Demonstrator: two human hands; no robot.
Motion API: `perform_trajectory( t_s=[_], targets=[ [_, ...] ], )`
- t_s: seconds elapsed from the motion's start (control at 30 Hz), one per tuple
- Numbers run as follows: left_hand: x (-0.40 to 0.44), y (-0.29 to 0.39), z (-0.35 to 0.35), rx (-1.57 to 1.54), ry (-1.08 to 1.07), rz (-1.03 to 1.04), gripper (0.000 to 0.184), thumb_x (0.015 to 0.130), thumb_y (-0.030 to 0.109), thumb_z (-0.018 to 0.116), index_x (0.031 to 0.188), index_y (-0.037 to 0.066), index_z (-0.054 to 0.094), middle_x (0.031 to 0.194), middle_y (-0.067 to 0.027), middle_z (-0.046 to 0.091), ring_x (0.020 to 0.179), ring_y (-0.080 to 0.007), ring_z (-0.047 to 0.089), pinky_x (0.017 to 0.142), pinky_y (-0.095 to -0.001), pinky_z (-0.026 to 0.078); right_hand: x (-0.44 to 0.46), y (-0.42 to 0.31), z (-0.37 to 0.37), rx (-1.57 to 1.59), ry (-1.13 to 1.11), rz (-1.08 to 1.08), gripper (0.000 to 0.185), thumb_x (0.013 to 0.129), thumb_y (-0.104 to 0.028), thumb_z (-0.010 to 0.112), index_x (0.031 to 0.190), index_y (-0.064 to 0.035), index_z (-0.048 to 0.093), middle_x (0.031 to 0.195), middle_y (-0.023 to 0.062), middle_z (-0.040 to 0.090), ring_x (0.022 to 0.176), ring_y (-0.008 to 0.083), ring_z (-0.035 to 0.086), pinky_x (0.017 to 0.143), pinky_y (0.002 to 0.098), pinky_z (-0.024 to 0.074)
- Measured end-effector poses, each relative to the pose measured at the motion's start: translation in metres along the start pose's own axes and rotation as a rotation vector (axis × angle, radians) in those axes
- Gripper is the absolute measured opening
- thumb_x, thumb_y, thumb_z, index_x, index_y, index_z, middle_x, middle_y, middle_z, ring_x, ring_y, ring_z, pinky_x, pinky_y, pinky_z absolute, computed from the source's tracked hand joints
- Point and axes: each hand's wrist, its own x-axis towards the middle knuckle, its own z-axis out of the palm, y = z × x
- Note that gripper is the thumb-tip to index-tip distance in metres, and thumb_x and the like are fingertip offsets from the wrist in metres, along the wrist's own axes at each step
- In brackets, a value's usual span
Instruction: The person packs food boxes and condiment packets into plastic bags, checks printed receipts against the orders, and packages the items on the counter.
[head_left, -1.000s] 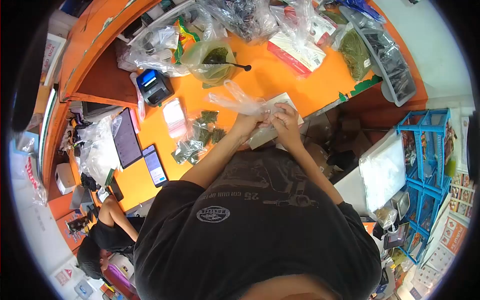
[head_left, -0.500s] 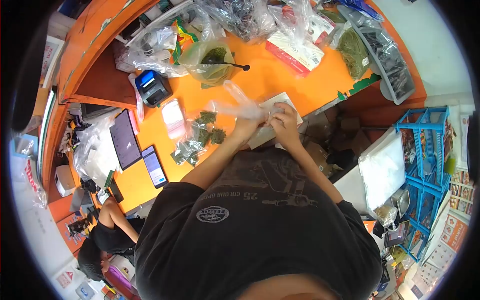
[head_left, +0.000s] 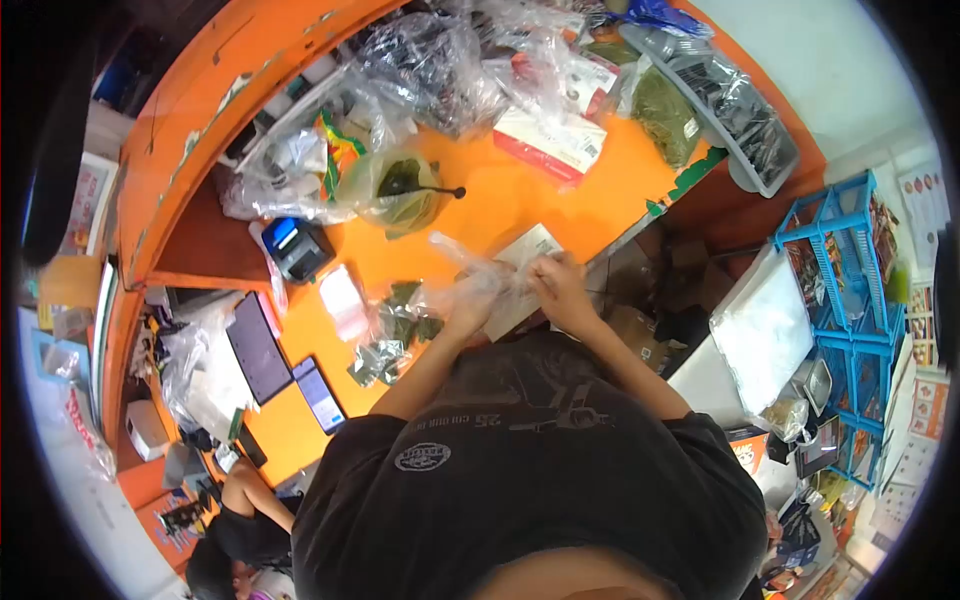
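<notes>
A phone (head_left: 318,394) lies beside a dark tablet (head_left: 258,350) on the orange table (head_left: 480,215), near a black device (head_left: 302,255); a blue rack (head_left: 850,345) stands off to the right.

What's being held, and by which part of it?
A clear plastic bag, bunched up between the left hand and right hand; blur hides exactly which part they grip.

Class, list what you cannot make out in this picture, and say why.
Left hand, head view: exact grip unclear, blurred and partly behind clear plastic.
Phone, head view: screen text too small to read.
Other person, head view: partly cut off by the bottom edge.
</notes>
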Motion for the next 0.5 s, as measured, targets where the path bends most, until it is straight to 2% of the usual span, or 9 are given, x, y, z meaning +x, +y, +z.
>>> perform_trajectory(
  t_s=[0.03,0.07,0.17,0.23,0.27,0.33,0.4,0.43,0.5],
  targets=[
    [0.001,0.012,0.002,-0.033,-0.049,-0.007,0.013,0.086,0.008,0.055,0.096,0.002,0.059,0.088,-0.0042,0.059,0.081,-0.0138,0.057,0.070,-0.0285,0.047,-0.006,0.004,-0.004,-0.110,-0.038,0.055,0.008,0.073,-0.007,0.062,0.078,-0.0118,0.058,0.080,0.0067,0.055,0.087,0.0257,0.050,0.080,0.0398,0.0316],
    [-0.003,0.022,0.015,-0.273,0.018,-0.163,0.014,0.084,0.008,0.057,0.097,0.002,0.058,0.089,-0.0032,0.059,0.082,-0.0131,0.057,0.070,-0.0280,0.047,-0.008,0.008,-0.007,-0.127,-0.051,0.044,0.009,0.073,-0.008,0.062,0.079,-0.0117,0.057,0.077,0.0059,0.054,0.084,0.0255,0.050,0.078,0.0395,0.0308],
    [0.004,0.008,0.021,-0.342,0.059,-0.222,0.019,0.082,0.011,0.061,0.098,0.002,0.058,0.088,-0.0040,0.059,0.082,-0.0132,0.057,0.070,-0.0270,0.047,-0.014,0.012,-0.015,-0.164,-0.068,0.041,0.015,0.072,-0.012,0.063,0.084,-0.0111,0.056,0.070,0.0041,0.051,0.078,0.0250,0.049,0.074,0.0387,0.0291],
    [0.019,0.049,0.018,-0.201,0.032,-0.351,0.019,0.080,0.012,0.063,0.096,0.002,0.059,0.089,-0.0063,0.060,0.079,-0.0152,0.057,0.067,-0.0283,0.047,-0.011,0.019,-0.018,-0.170,-0.022,0.051,0.025,0.070,-0.016,0.066,0.091,-0.0102,0.054,0.069,0.0034,0.051,0.077,0.0245,0.049,0.075,0.0387,0.0286],
    [0.025,0.075,0.018,-0.129,0.023,-0.417,0.020,0.079,0.013,0.065,0.095,0.002,0.060,0.090,-0.0074,0.060,0.077,-0.0163,0.058,0.066,-0.0290,0.047,-0.009,0.007,-0.031,-0.110,-0.069,0.123,0.039,0.066,-0.021,0.069,0.099,-0.0100,0.051,0.072,0.0039,0.052,0.081,0.0245,0.049,0.077,0.0398,0.0291],
    [0.032,0.107,0.027,0.179,-0.194,-0.135,0.027,0.077,0.016,0.068,0.099,0.003,0.059,0.096,-0.0092,0.059,0.082,-0.0171,0.057,0.068,-0.0287,0.047,-0.008,-0.002,-0.029,-0.283,0.117,-0.105,0.043,0.066,-0.026,0.069,0.101,-0.0104,0.050,0.075,0.0045,0.053,0.084,0.0247,0.049,0.078,0.0403,0.0302],
    [0.029,0.147,0.045,0.361,-0.412,0.159,0.038,0.074,0.019,0.071,0.106,0.004,0.057,0.103,-0.0106,0.057,0.088,-0.0177,0.055,0.072,-0.0280,0.046,-0.009,-0.007,-0.023,-0.191,0.146,-0.131,0.043,0.066,-0.034,0.068,0.098,-0.0078,0.056,0.104,0.0104,0.052,0.104,0.0295,0.040,0.081,0.0440,0.0317],
    [0.029,0.169,0.052,0.394,-0.522,0.318,0.044,0.072,0.021,0.072,0.110,0.004,0.056,0.106,-0.0111,0.056,0.090,-0.0180,0.055,0.074,-0.0273,0.045,-0.002,0.002,-0.017,-0.363,-0.033,-0.006,0.042,0.067,-0.034,0.067,0.098,-0.0078,0.057,0.104,0.0107,0.052,0.105,0.0294,0.040,0.081,0.0445,0.0315],
    [0.028,0.181,0.047,0.384,-0.640,0.363,0.046,0.075,0.019,0.071,0.115,0.004,0.054,0.111,-0.0081,0.056,0.091,-0.0182,0.056,0.080,-0.0301,0.045,0.007,0.036,0.004,-0.529,-0.302,0.196,0.037,0.072,-0.033,0.061,0.098,-0.0059,0.058,0.101,0.0123,0.054,0.102,0.0305,0.042,0.083,0.0451,0.0326]
  ],
)
